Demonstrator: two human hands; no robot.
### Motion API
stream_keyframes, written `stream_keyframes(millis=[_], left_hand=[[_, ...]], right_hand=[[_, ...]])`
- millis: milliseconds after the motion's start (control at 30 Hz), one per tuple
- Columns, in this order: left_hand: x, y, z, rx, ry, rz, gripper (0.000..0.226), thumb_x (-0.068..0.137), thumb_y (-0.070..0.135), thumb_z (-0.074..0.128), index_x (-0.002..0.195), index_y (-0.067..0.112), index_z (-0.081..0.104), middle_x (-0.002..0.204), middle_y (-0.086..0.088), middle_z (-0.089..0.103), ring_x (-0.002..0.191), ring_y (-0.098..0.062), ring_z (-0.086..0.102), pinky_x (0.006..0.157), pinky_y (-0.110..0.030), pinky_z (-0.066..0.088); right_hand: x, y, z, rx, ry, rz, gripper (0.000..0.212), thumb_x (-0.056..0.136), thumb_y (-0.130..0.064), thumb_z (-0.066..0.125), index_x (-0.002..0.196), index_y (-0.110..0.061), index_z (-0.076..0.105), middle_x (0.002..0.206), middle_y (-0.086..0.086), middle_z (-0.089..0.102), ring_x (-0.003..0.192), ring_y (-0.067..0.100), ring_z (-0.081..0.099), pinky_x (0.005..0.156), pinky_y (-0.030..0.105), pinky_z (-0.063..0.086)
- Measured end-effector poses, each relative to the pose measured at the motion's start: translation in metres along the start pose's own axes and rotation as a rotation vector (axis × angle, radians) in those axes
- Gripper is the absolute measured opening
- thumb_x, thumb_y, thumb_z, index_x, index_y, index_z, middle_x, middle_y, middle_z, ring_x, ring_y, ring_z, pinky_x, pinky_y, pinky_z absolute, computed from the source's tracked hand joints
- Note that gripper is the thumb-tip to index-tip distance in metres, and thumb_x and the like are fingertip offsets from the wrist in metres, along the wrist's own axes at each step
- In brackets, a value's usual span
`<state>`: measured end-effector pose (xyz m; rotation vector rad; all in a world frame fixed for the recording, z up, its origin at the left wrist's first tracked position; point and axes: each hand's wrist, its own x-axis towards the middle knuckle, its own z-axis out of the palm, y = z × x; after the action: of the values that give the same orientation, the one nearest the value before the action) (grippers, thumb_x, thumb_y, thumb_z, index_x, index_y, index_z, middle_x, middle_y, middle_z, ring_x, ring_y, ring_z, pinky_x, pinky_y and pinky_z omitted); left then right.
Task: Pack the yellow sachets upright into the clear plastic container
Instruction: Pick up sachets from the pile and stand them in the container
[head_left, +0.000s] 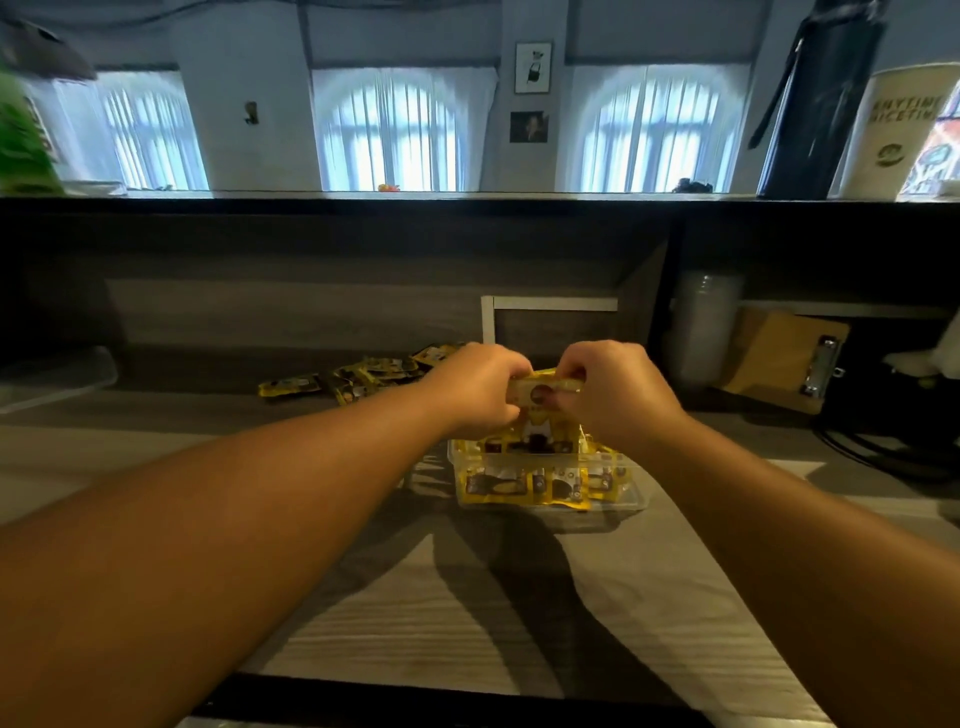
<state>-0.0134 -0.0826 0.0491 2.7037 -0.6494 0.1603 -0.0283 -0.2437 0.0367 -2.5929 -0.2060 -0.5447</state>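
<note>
A clear plastic container stands on the wooden counter and holds several yellow sachets standing upright. Just above it, my left hand and my right hand both pinch the top edge of one yellow sachet, one hand at each end. The lower part of that sachet reaches down among the packed ones. A loose pile of yellow sachets lies flat on the counter to the left of my hands, against the back panel.
A clear lid or tray rests at the far left. A stack of clear cups, a clipboard and black cables occupy the right side. A raised shelf runs above the counter.
</note>
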Motion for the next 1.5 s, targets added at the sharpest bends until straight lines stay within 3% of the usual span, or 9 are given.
stream_keyframes(millis=[233, 367, 533, 800, 1033, 1233, 1333, 1433, 1500], left_hand=[[0.013, -0.010, 0.019, 0.336, -0.032, 0.042, 0.027, 0.084, 0.031, 0.073, 0.108, 0.028, 0.060, 0.097, 0.007, 0.059, 0.088, -0.014, 0.056, 0.060, -0.027, 0.047], [0.016, -0.013, 0.025, 0.438, -0.020, 0.061, 0.050, 0.082, 0.048, 0.074, 0.123, 0.028, 0.054, 0.114, 0.003, 0.056, 0.102, -0.019, 0.055, 0.069, -0.031, 0.044], [0.019, -0.013, 0.025, 0.389, -0.038, 0.039, 0.062, 0.078, 0.055, 0.076, 0.127, 0.026, 0.049, 0.122, 0.001, 0.056, 0.109, -0.021, 0.055, 0.073, -0.032, 0.047], [0.021, -0.020, 0.032, 0.284, -0.006, 0.025, 0.059, 0.077, 0.053, 0.077, 0.125, 0.028, 0.053, 0.135, 0.001, 0.044, 0.127, -0.022, 0.042, 0.100, -0.046, 0.045], [0.021, -0.029, 0.035, 0.092, 0.005, -0.018, 0.077, 0.074, 0.039, 0.083, 0.137, 0.030, 0.040, 0.140, -0.001, 0.046, 0.128, -0.023, 0.044, 0.097, -0.038, 0.049], [0.034, -0.029, 0.027, 0.184, -0.122, -0.021, 0.106, 0.071, 0.043, 0.084, 0.154, 0.036, 0.018, 0.157, -0.004, 0.031, 0.144, -0.031, 0.028, 0.110, -0.052, 0.039], [0.041, -0.029, 0.024, 0.200, -0.199, -0.030, 0.111, 0.074, 0.039, 0.084, 0.157, 0.035, 0.010, 0.160, -0.008, 0.027, 0.145, -0.033, 0.029, 0.112, -0.048, 0.039], [0.045, -0.028, 0.025, 0.269, -0.219, -0.019, 0.111, 0.074, 0.041, 0.082, 0.156, 0.038, 0.007, 0.154, -0.008, 0.031, 0.140, -0.032, 0.034, 0.108, -0.050, 0.043], [0.047, -0.026, 0.026, 0.301, -0.220, -0.007, 0.109, 0.074, 0.044, 0.081, 0.155, 0.041, 0.008, 0.147, -0.007, 0.036, 0.134, -0.031, 0.039, 0.102, -0.049, 0.047]], right_hand=[[0.010, 0.005, 0.007, -0.136, -0.211, 0.076, 0.027, 0.087, -0.021, 0.075, 0.107, -0.025, 0.058, 0.095, -0.002, 0.058, 0.079, 0.014, 0.058, 0.070, 0.027, 0.056], [0.008, 0.006, 0.002, -0.153, -0.206, 0.019, 0.021, 0.089, -0.037, 0.071, 0.084, -0.018, 0.063, 0.082, 0.003, 0.065, 0.071, 0.014, 0.058, 0.068, 0.033, 0.056], [0.005, -0.001, -0.003, -0.096, -0.477, 0.056, 0.055, 0.100, -0.055, 0.042, 0.085, -0.013, 0.074, 0.086, 0.011, 0.071, 0.083, 0.022, 0.065, 0.082, 0.038, 0.053], [0.007, -0.007, 0.009, -0.124, -1.040, 0.141, 0.043, 0.101, -0.049, 0.044, 0.122, -0.016, 0.061, 0.114, 0.005, 0.070, 0.107, 0.022, 0.067, 0.098, 0.041, 0.049], [0.003, 0.005, 0.015, -0.261, -0.976, -0.080, 0.017, 0.092, -0.049, 0.061, 0.090, -0.033, 0.055, 0.097, -0.004, 0.059, 0.095, 0.016, 0.057, 0.092, 0.036, 0.049], [0.001, 0.001, 0.010, -0.185, -0.905, -0.051, 0.052, 0.095, -0.064, 0.042, 0.126, -0.026, 0.057, 0.111, -0.005, 0.057, 0.105, 0.014, 0.053, 0.094, 0.034, 0.041], [0.004, 0.005, 0.002, -0.011, -0.698, 0.039, 0.044, 0.098, -0.057, 0.042, 0.116, -0.025, 0.065, 0.108, 0.001, 0.067, 0.099, 0.016, 0.062, 0.093, 0.038, 0.051], [0.010, 0.019, -0.002, -0.156, -0.329, -0.019, 0.011, 0.092, -0.037, 0.066, 0.098, -0.028, 0.065, 0.102, -0.002, 0.066, 0.085, 0.011, 0.062, 0.077, 0.030, 0.057], [0.013, 0.029, -0.001, -0.366, -0.239, -0.074, 0.040, 0.083, -0.035, 0.077, 0.116, -0.033, 0.055, 0.119, -0.001, 0.058, 0.102, 0.015, 0.055, 0.084, 0.031, 0.054]])
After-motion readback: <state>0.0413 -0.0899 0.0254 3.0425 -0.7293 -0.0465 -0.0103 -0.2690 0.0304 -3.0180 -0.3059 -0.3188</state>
